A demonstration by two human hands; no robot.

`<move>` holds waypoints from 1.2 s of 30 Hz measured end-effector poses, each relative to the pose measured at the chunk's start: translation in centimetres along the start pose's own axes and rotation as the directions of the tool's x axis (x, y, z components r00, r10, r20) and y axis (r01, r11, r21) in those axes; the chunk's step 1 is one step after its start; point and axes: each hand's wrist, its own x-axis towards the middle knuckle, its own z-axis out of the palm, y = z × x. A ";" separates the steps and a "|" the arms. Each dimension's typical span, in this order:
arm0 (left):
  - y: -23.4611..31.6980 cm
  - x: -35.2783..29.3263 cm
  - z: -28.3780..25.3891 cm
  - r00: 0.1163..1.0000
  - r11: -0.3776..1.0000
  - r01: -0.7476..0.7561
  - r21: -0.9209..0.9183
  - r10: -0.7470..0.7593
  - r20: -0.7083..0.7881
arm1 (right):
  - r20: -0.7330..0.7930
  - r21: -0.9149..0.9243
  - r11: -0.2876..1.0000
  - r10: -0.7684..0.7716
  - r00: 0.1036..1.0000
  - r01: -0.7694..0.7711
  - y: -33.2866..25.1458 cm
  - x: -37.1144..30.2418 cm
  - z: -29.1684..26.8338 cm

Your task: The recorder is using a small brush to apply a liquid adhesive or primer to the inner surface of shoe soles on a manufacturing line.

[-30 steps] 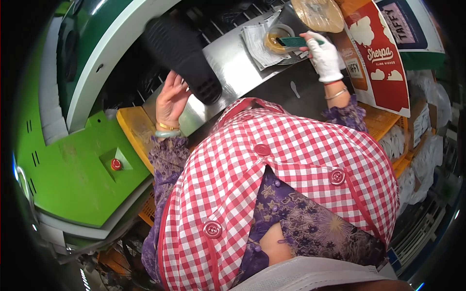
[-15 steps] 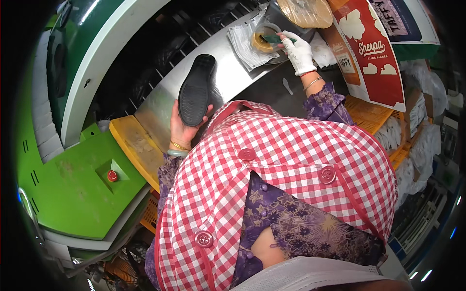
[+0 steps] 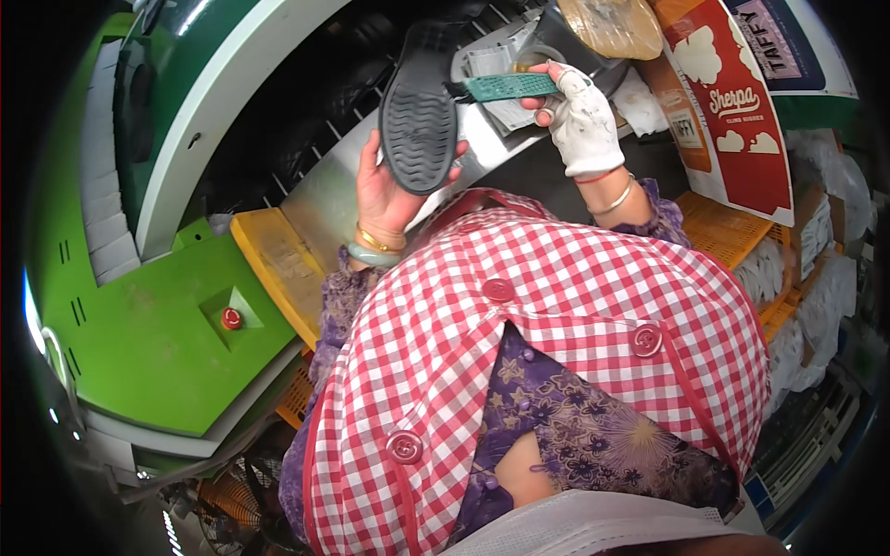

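Observation:
My bare left hand grips a black shoe sole by its near, rounded end, with the wavy tread facing up. Fingers show on both sides of the sole. In my right hand, which wears a white glove with bare fingertips, is a green-handled brush. The brush's dark tip points left and meets the sole's right edge in view; whether it touches cannot be told. Behind the brush stands a cup with something yellowish in it, partly hidden by the handle and fingers.
White sheets lie by the cup on the steel worktop. A green machine housing with a red push button is at left, beside a yellow board. A red printed carton and orange crate stand right.
My right hand has lifted the brush out of the cup and brought it left to the sole. My left hand has moved the sole right and closer, tilting its far end away.

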 end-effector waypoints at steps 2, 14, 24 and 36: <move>-0.4 0.5 2.1 0.999 1.000 -0.011 0.021 0.010 0.052 | 0.080 0.013 0.998 -0.067 0.995 0.066 -1.8 -1.5 3.3; -2.4 1.3 6.9 0.985 0.999 -0.016 0.028 0.011 0.173 | 0.079 -0.064 0.965 -0.248 0.966 0.253 -3.8 -3.2 6.4; -2.9 0.5 6.7 0.978 0.966 -0.038 0.256 -0.017 0.208 | 0.038 -0.075 0.922 -0.379 0.925 0.380 -5.0 -1.5 5.6; -2.6 -0.8 6.3 0.980 0.830 -0.048 0.556 -0.068 0.187 | 0.008 -0.161 0.852 -0.504 0.864 0.499 -7.5 2.0 5.3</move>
